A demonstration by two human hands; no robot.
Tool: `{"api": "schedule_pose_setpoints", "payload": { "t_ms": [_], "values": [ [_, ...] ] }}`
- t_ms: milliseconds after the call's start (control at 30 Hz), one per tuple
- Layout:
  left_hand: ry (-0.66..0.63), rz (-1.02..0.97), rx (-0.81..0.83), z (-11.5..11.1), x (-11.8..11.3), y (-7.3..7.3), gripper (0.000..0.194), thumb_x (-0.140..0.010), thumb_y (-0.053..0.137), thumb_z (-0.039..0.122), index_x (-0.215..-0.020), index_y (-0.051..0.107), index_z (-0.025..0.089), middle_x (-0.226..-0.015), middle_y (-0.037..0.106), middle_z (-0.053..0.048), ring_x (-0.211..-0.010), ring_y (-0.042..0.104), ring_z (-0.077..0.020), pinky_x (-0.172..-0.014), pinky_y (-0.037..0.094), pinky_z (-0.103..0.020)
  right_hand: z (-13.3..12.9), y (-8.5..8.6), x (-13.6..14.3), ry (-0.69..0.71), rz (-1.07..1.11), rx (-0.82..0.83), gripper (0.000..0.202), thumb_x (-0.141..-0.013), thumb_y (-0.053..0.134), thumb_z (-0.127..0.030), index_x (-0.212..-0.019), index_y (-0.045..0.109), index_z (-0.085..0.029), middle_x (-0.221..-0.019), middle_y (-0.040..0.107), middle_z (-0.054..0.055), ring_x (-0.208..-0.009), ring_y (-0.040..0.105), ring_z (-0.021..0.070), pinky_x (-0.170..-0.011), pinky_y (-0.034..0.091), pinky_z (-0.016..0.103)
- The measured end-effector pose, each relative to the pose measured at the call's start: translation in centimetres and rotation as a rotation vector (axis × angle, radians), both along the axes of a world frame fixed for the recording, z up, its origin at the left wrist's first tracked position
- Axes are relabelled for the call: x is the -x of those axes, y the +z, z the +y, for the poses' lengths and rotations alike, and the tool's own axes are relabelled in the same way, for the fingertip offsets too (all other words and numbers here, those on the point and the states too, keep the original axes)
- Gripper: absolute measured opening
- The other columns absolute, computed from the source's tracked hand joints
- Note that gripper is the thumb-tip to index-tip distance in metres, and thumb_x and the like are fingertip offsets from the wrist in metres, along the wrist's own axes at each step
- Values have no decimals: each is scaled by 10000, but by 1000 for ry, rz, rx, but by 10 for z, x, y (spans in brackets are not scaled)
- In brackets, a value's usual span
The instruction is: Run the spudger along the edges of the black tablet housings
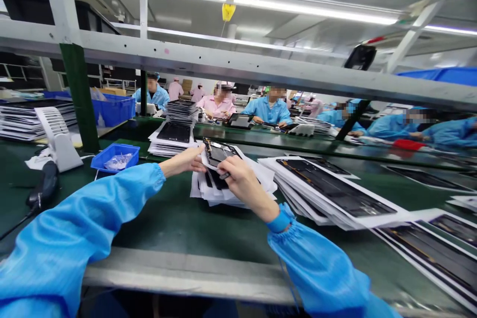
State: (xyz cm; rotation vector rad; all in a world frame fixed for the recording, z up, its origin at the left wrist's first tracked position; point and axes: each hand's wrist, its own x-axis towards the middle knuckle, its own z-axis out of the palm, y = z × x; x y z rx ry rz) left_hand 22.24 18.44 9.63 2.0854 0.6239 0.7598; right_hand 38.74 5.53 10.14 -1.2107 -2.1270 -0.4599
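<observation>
A dark flat device panel (219,153), like a tablet housing with bare electronic parts along its edge, is tilted above a stack of white sheets (214,193) and dark panels. My left hand (185,161) grips the panel's left edge between thumb and fingers. Over its near right side, my right hand (240,176) is closed, with a small dark object (224,176) showing at the fingertips; its kind cannot be made out. A blue band circles my right wrist.
To the right lies a fanned stack of dark panels (335,186) on white sheets. A small blue tray (115,157) with clear bags, a white stand (57,136) and a black handheld device (43,186) are on the left. A metal shelf beam (223,62) crosses overhead; co-workers sit opposite.
</observation>
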Motion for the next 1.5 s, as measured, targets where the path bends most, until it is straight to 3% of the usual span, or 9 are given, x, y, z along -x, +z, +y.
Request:
{"api": "schedule_pose_setpoints", "payload": {
  "t_ms": [133, 300, 433, 600, 700, 800, 900, 1100, 1500],
  "values": [
    [-6, -154, 199, -32, 7, 5, 607, -864, 584, 691, -1020, 652, 109, -905, 728, -118, -802, 688, -213, -740, 560, -310, -40, -5, 16, 40, 64, -44, 269, -970, 405, -102, -866, 630, -207, -830, 633, 51, -783, 524, 200, -715, 436, 331],
    [65, -210, 427, -98, 108, -9, 537, -828, 706, 577, -1174, 655, 170, -1114, 736, -86, -979, 697, -261, -828, 552, -317, -129, -22, 14, 13, 308, -143, 488, -1068, 290, -474, -1142, 699, -218, -1027, 665, 100, -986, 584, 254, -847, 465, 411],
    [262, -171, 648, -132, 168, -42, 580, -808, 736, 574, -1237, 624, 201, -1143, 739, -80, -956, 716, -272, -867, 562, -367, -163, -42, 29, 87, 569, 27, 549, -1053, 300, -534, -970, 745, -225, -706, 576, 40, -700, 530, 189, -585, 413, 328],
    [249, 76, 370, -132, 170, -70, 649, -848, 609, 623, -1227, 616, 96, -1019, 742, -118, -883, 706, -276, -827, 568, -391, -147, -58, 86, 281, 677, 193, 156, -983, 597, -209, -1079, 720, -204, -817, 689, 42, -766, 621, 186, -651, 487, 325],
    [236, 238, 357, -120, 180, -70, 631, -904, 612, 466, -1421, 492, 126, -732, 691, -13, -596, 638, -196, -653, 539, -317, -135, -72, 119, 323, 597, 351, 253, -930, 629, -78, -1136, 699, -205, -963, 730, 54, -907, 649, 192, -776, 527, 337],
    [286, 501, -122, -124, 199, -64, 474, -1013, 469, 314, -1466, 446, 178, -752, 646, -6, -626, 618, -177, -668, 504, -288, -131, -88, 138, 327, 506, 361, 269, -924, 622, -56, -1146, 690, -192, -956, 728, 58, -919, 633, 195, -815, 542, 351],
    [274, 509, -456, -143, 210, -65, 286, -1050, 396, 238, -1235, 605, 177, -955, 637, -62, -829, 643, -180, -753, 507, -282, -128, -99, 148, 297, 429, 310, 276, -923, 615, -47, -1158, 682, -177, -938, 728, 66, -914, 628, 202, -823, 565, 366],
    [90, 266, -397, -169, 215, -87, 213, -1050, 397, 156, -1103, 603, 171, -1086, 626, -82, -981, 615, -175, -837, 528, -295, -119, -103, 156, 323, 306, 211, 285, -915, 603, -27, -1166, 687, -133, -896, 740, 73, -857, 674, 191, -866, 610, 395],
    [107, 232, -438, -173, 212, -91, 172, -1045, 444, 154, -1074, 611, 127, -1089, 627, -103, -977, 601, -190, -832, 527, -315, -123, -117, 157, 280, 303, 156, 386, -868, 654, -5, -1232, 688, -127, -854, 735, 59, -853, 660, 196, -928, 627, 441]
  ]
}}
